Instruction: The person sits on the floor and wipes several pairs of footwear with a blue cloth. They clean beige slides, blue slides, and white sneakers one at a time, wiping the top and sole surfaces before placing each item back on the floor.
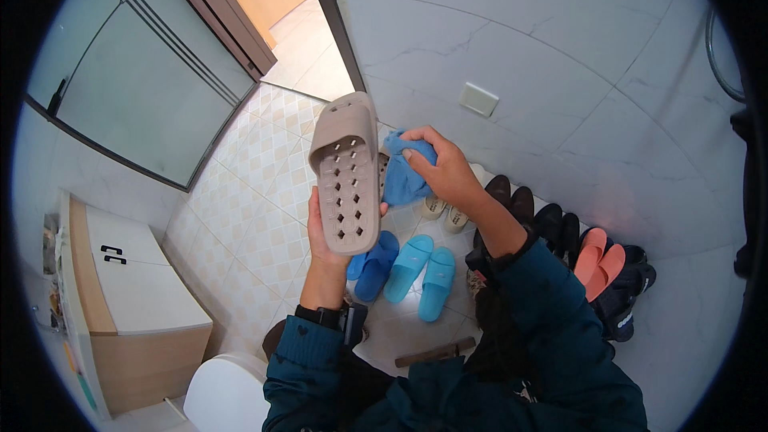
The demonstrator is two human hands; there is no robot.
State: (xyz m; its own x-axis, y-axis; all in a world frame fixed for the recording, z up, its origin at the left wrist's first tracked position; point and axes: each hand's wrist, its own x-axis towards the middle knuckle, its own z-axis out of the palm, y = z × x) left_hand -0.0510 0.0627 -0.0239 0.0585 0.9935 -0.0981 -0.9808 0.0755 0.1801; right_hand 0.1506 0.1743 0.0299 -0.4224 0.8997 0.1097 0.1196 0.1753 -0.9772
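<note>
A beige plastic slide sandal with diamond-shaped holes in its footbed is held up in my left hand, which grips it from below near the heel. To its right, my right hand clasps a blue cloth between thumb and fingers; the cloth hangs down beside the sandal's edge. Below the hands, light blue slides and darker blue slides lie on the tiled floor. Part of another holed sandal shows behind the cloth, and cream slippers with writing stand under my right wrist.
Dark shoes, coral slides and navy shoes line the marble-patterned wall at right. A white toilet lid and a washbasin cabinet are at lower left. A glass door and a doorway stand beyond.
</note>
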